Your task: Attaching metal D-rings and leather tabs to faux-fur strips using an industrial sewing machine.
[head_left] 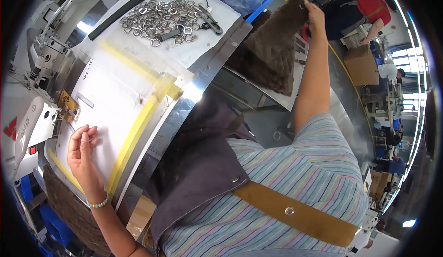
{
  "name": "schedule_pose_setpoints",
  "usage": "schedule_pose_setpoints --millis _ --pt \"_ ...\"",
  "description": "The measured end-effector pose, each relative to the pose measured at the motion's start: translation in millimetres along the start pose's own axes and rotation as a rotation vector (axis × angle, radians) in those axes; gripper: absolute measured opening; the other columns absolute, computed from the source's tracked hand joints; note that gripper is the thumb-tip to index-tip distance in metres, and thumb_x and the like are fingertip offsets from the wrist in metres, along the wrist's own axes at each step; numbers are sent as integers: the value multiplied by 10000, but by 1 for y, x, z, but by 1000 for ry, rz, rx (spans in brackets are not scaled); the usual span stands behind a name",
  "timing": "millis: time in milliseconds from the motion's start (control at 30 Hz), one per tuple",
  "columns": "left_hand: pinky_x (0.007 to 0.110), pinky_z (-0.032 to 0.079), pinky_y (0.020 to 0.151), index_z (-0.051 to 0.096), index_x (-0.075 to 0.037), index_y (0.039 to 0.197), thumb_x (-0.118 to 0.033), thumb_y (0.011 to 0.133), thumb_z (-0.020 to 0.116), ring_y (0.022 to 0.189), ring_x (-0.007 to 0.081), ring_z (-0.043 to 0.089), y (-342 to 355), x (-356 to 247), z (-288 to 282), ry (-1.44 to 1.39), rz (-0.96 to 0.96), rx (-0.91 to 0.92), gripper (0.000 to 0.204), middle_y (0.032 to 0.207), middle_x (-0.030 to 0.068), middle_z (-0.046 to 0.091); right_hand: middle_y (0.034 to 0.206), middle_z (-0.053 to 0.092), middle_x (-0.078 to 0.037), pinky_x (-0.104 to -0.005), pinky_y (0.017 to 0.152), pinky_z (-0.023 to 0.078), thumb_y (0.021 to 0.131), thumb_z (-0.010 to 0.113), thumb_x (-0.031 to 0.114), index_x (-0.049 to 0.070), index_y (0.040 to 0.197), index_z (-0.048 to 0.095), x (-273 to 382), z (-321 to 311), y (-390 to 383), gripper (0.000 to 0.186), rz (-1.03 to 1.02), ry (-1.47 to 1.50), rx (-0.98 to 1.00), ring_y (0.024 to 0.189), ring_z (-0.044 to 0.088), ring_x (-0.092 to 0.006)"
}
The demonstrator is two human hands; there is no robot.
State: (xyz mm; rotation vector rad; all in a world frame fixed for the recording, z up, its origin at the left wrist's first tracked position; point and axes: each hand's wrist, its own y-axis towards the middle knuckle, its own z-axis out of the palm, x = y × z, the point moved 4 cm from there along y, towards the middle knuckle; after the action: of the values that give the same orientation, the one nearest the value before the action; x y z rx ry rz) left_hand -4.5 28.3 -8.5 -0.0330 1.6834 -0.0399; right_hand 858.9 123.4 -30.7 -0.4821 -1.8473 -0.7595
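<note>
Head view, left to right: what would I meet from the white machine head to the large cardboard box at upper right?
White machine head, left hand, pile of metal rings, brown fur piece, right hand, large cardboard box.

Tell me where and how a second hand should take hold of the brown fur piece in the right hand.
I'd pinch the brown fur piece at its lower tip, coming from the body side. The right hand holds the upper corner, while that tip looks free and points toward the near edge of the white table.
</note>
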Motion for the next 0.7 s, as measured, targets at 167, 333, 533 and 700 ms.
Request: schedule_pose_setpoints --millis 167,333,533,700 --pt "309 562 979 676 31 1333 -123 1133 578 1163 177 704 2 8 -5 -14 -13 -10 271 1228 110 730 964 788 -106 -354 859 524 973 754 468 41 1033 831 -72 -6 37 437 83 -449 -79 924 717 -224" --pt "293 570 953 686 48 1297 -127 1128 597 1068 156 718 3 3 -2 0 -7 -72 259 1159 125 759 1252 760 -229 -445 1042 524 1016 629 543 61 1290 762 -60 28 13 570 -37 -538 -86 1229 704 -386" --pt "288 567 946 690 47 1289 -122 1123 605 1032 142 713 0 -2 1 120 -9 -48 251 1145 115 767 1531 591 -223 -537 1177 434 978 651 618 142 1469 659 -50 92 -101 684 0 -859 84 1421 549 -448" --pt "288 566 953 692 41 1275 -110 1116 615 1065 151 723 4 0 6 110 9 3 232 1148 104 762 1732 369 -157 -782 1211 228 969 635 676 240 1560 582 -34 129 -187 737 -189 -1046 201 1586 262 -528"
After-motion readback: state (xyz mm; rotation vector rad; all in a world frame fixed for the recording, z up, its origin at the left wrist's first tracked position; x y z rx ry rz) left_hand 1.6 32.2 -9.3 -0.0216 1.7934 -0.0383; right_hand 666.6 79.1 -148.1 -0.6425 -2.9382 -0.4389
